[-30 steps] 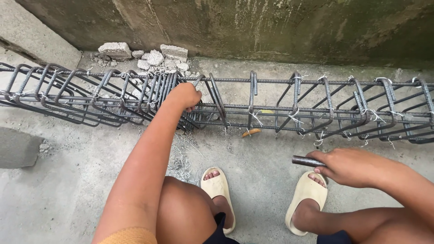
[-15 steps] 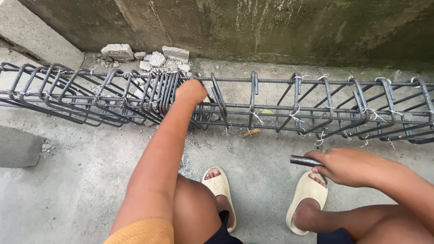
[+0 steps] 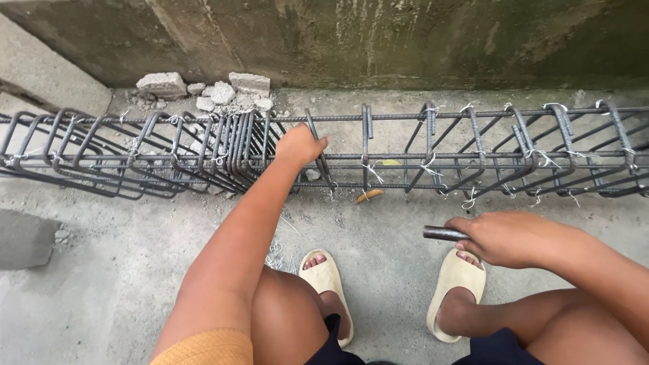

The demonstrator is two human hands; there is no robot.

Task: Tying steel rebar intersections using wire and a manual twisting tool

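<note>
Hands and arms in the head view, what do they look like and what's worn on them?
Both are bare: the left hand and right hand have no gloves, rings or watch in view. The left arm is uncovered up to a short orange-yellow sleeve at the picture's lower edge. The right forearm is bare to the frame's edge, so any sleeve there is out of view.
</note>
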